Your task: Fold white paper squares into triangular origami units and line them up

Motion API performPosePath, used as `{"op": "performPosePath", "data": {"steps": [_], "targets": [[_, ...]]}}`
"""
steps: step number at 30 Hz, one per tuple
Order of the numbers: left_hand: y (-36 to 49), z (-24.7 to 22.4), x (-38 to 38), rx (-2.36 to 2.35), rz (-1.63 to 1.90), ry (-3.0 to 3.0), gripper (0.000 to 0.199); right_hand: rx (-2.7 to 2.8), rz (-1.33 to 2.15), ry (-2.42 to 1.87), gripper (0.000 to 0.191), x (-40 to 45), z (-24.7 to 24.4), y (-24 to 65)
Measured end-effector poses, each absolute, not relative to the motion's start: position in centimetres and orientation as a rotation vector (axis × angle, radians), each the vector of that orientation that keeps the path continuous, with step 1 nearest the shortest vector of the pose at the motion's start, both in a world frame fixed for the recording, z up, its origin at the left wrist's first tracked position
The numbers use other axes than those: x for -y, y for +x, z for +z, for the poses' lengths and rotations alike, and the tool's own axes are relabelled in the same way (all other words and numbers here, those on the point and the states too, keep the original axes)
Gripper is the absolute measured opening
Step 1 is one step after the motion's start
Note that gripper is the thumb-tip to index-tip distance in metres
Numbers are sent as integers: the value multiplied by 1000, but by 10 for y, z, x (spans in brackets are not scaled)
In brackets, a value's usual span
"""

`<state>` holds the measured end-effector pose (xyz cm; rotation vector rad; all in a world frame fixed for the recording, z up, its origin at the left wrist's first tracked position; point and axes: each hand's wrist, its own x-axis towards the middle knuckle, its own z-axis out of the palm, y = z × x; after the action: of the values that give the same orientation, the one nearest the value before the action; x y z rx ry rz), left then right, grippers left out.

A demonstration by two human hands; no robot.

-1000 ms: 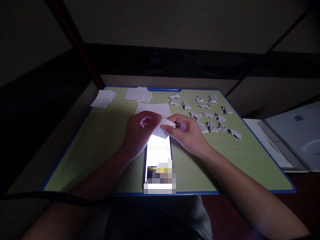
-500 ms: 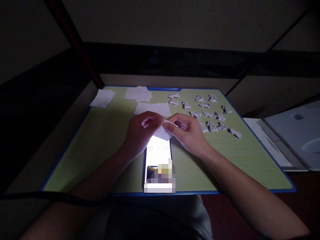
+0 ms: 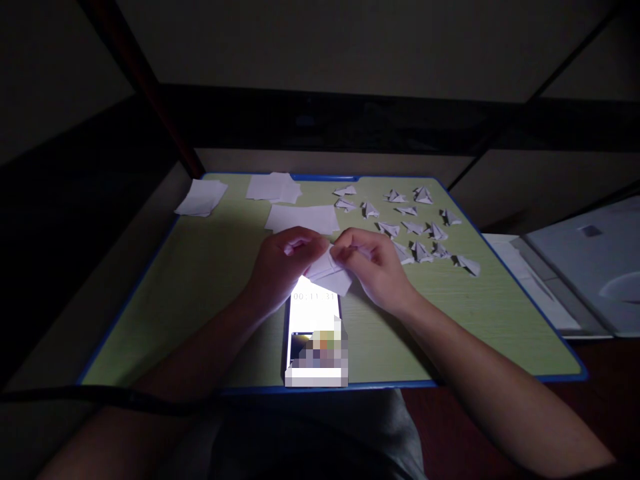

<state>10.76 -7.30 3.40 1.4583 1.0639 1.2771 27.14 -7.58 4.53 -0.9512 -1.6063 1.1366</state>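
Between my two hands is a folded piece of white paper (image 3: 332,277), held above the top end of a lit phone (image 3: 314,310). My left hand (image 3: 287,263) is closed, its thumb and fingers pinching the paper's left side. On the right side, my right hand (image 3: 373,267) pinches the same paper, thumb on top. The fingers partly cover the paper, so its full shape is hidden. Just beyond the hands lies a flat sheet of white paper (image 3: 303,218). Several small folded paper planes (image 3: 421,251) are spread to the right of my right hand.
The green table (image 3: 175,300) has a blue rim. A stack of white paper (image 3: 201,198) lies at its far left corner, with more sheets (image 3: 273,188) along the back edge. A dark cable (image 3: 100,398) crosses the near left. A pale box-like object (image 3: 595,267) stands beyond the right edge.
The paper in my hands has turned, and more of its folded face now shows below the fingers. My hands stay close together. The whole view has shifted slightly.
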Motion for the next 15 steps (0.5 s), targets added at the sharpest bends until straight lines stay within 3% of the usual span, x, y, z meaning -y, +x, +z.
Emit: {"op": "performPosePath", "data": {"steps": [15], "targets": [[108, 42, 77, -1076, 1243, 1621, 11, 1575, 1067, -1026, 19, 73, 43, 272]]}}
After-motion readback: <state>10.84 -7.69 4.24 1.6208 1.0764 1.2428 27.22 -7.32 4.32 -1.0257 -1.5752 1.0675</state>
